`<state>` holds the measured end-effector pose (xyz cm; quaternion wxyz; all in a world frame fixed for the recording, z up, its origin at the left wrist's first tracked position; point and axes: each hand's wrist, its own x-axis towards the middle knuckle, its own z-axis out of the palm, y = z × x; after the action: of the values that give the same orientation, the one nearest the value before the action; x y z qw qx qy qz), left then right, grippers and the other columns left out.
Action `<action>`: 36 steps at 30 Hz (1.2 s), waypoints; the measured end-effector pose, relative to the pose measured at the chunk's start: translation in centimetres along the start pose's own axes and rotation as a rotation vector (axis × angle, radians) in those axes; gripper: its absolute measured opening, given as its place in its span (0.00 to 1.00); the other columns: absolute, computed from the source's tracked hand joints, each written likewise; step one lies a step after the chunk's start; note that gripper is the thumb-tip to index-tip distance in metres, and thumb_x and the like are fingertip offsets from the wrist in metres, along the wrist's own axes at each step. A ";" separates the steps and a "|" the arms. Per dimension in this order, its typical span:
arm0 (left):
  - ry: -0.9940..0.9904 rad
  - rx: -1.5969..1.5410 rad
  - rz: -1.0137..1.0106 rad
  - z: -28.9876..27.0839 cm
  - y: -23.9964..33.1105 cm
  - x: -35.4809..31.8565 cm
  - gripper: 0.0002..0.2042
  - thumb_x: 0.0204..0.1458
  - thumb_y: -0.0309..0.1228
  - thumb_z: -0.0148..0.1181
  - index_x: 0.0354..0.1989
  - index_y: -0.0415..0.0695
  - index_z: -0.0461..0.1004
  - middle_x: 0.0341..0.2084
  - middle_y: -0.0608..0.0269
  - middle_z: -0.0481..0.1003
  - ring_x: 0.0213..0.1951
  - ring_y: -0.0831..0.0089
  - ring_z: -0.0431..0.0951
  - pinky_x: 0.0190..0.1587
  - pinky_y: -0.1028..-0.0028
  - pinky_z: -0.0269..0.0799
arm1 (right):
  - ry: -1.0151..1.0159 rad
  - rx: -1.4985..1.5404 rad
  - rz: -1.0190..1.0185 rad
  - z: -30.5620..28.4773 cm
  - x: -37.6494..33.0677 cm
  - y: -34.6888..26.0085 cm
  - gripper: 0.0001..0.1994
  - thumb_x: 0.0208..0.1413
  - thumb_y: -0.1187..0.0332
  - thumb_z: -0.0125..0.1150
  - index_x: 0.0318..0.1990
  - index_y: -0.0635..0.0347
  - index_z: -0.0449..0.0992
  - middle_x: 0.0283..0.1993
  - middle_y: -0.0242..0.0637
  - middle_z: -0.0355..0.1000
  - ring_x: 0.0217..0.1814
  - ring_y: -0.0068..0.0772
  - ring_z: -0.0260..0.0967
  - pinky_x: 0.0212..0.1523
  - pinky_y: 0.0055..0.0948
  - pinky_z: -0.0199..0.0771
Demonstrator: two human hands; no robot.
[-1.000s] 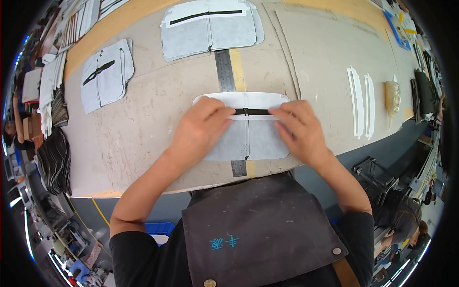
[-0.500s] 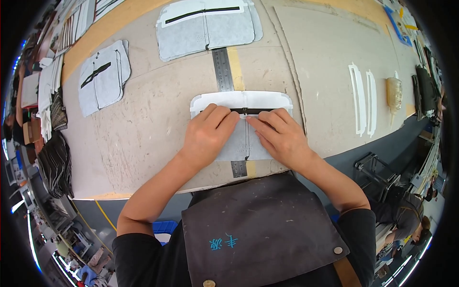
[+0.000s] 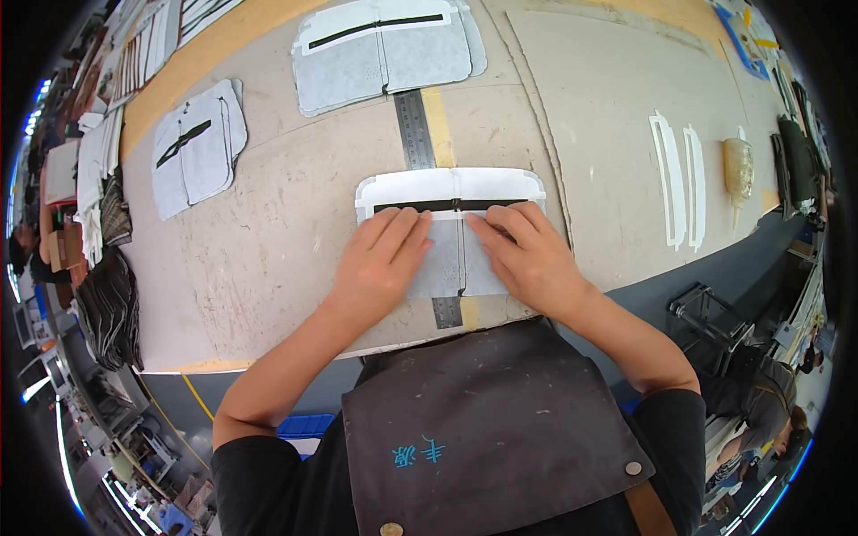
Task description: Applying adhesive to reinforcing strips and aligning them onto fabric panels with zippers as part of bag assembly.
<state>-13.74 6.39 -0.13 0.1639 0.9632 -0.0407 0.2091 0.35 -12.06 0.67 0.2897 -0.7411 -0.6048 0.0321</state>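
A grey-white fabric panel point(image 3: 435, 259) lies flat on the table before me, with rounded corners and a dark line down its middle. Across its upper part runs a white strip frame point(image 3: 451, 182) around a long black slot-like band point(image 3: 487, 205). My left hand point(image 3: 377, 261) rests on the panel's left side, fingers stretched and fingertips pressing just below the black band. On the other side my right hand point(image 3: 536, 259) touches the same lower edge of the frame, its bent fingers apart and the thumb under them. The hands cover the panel's lower sides.
A steel ruler point(image 3: 413, 129) and a yellow strip point(image 3: 438, 128) run beneath the panel. Similar panels lie in a far stack point(image 3: 424, 62) and a left stack point(image 3: 207, 170). At right are two white strip frames point(image 3: 668, 183) and an amber glue bottle point(image 3: 738, 170).
My left hand has drawn slightly left and down from the panel's centre, uncovering more of the black band and the white edge there. The right hand has barely moved.
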 end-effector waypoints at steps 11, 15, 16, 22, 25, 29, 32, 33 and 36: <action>0.029 -0.116 -0.292 -2.5 -3.0 2.4 0.17 0.46 0.20 0.67 0.46 0.35 0.75 0.42 0.53 0.74 0.44 0.58 0.74 0.47 0.66 0.72 | -0.092 -0.065 0.071 -3.6 -1.3 0.3 0.20 0.43 0.81 0.61 0.48 0.68 0.76 0.53 0.40 0.69 0.52 0.43 0.67 0.50 0.36 0.71; -0.015 -0.172 -0.402 -2.6 -4.0 3.5 0.19 0.46 0.22 0.68 0.48 0.36 0.73 0.40 0.54 0.74 0.45 0.59 0.74 0.47 0.67 0.72 | 0.001 0.115 0.210 -4.3 -0.5 1.3 0.19 0.45 0.81 0.61 0.48 0.67 0.76 0.53 0.41 0.69 0.51 0.44 0.67 0.49 0.36 0.71; -0.126 -0.191 -0.469 -2.9 -4.1 3.9 0.18 0.46 0.22 0.68 0.47 0.35 0.74 0.38 0.54 0.74 0.43 0.60 0.75 0.46 0.69 0.72 | 0.071 0.088 0.250 -4.5 0.1 1.7 0.18 0.46 0.81 0.62 0.48 0.66 0.76 0.52 0.41 0.70 0.51 0.44 0.67 0.48 0.35 0.72; -0.243 -0.613 -0.643 -3.7 -4.5 3.7 0.11 0.50 0.24 0.66 0.40 0.35 0.76 0.32 0.61 0.76 0.35 0.73 0.74 0.41 0.77 0.69 | 0.182 0.074 0.336 -3.9 1.3 3.2 0.17 0.51 0.78 0.64 0.50 0.65 0.76 0.47 0.41 0.73 0.48 0.38 0.68 0.46 0.32 0.72; -0.052 -0.917 -0.784 -4.2 -4.4 1.7 0.07 0.54 0.27 0.64 0.38 0.37 0.77 0.32 0.66 0.78 0.34 0.80 0.73 0.39 0.78 0.68 | 0.101 0.456 0.573 -4.3 1.5 2.9 0.14 0.55 0.73 0.64 0.48 0.66 0.78 0.43 0.37 0.77 0.44 0.30 0.71 0.45 0.28 0.72; 0.126 -1.190 -1.045 -4.1 -3.6 1.0 0.08 0.59 0.33 0.62 0.38 0.40 0.77 0.30 0.69 0.77 0.34 0.83 0.72 0.38 0.79 0.67 | 0.117 1.029 0.877 -4.7 1.9 1.4 0.10 0.59 0.71 0.63 0.46 0.66 0.80 0.39 0.32 0.79 0.42 0.19 0.72 0.49 0.22 0.70; 0.193 -1.236 -1.080 -3.4 -3.8 0.6 0.10 0.59 0.34 0.62 0.39 0.39 0.77 0.30 0.68 0.78 0.33 0.83 0.73 0.40 0.80 0.67 | 0.168 1.113 0.944 -5.0 2.3 0.4 0.11 0.58 0.72 0.64 0.46 0.67 0.80 0.41 0.36 0.79 0.43 0.20 0.73 0.48 0.22 0.70; 0.190 -1.239 -1.078 -3.3 -3.8 0.6 0.10 0.59 0.34 0.62 0.39 0.39 0.77 0.30 0.68 0.78 0.33 0.83 0.73 0.40 0.80 0.67 | 0.171 1.110 0.946 -5.0 2.4 0.2 0.11 0.58 0.72 0.64 0.46 0.67 0.80 0.41 0.36 0.79 0.43 0.20 0.73 0.48 0.22 0.70; 0.223 -1.229 -1.074 -3.2 -3.7 0.7 0.10 0.58 0.34 0.63 0.39 0.38 0.77 0.31 0.68 0.78 0.33 0.82 0.73 0.41 0.80 0.67 | 0.207 1.132 0.942 -5.1 2.3 -0.2 0.12 0.57 0.72 0.65 0.47 0.67 0.79 0.41 0.37 0.80 0.42 0.20 0.74 0.46 0.21 0.71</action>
<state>-13.77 10.88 1.79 0.7427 0.5635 0.3348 0.1369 2.82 -11.94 5.64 0.6384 -0.6585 -0.0837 0.3896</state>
